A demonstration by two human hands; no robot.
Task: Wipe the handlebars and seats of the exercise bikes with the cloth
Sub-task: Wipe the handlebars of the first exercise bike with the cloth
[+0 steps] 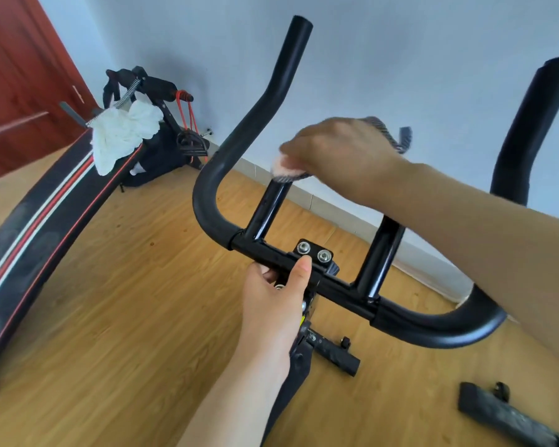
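Note:
The black handlebars (pixel 236 150) of an exercise bike fill the middle of the view, with two curved horns rising left and right. My left hand (pixel 276 298) grips the centre crossbar beside two silver bolts (pixel 313 251). My right hand (pixel 339 153) presses a grey patterned cloth (pixel 386 132) onto the top of the inner upright bars; the cloth bunches under my palm and sticks out behind my wrist. The bike seat is out of view.
A sit-up bench (pixel 36 227) with red and white stripes slants along the left, a white rag (pixel 123 137) draped on it. A brown door (pixel 17 75) stands at far left. Bike base feet (pixel 510 417) lie on the wooden floor (pixel 142 317). The wall is close behind.

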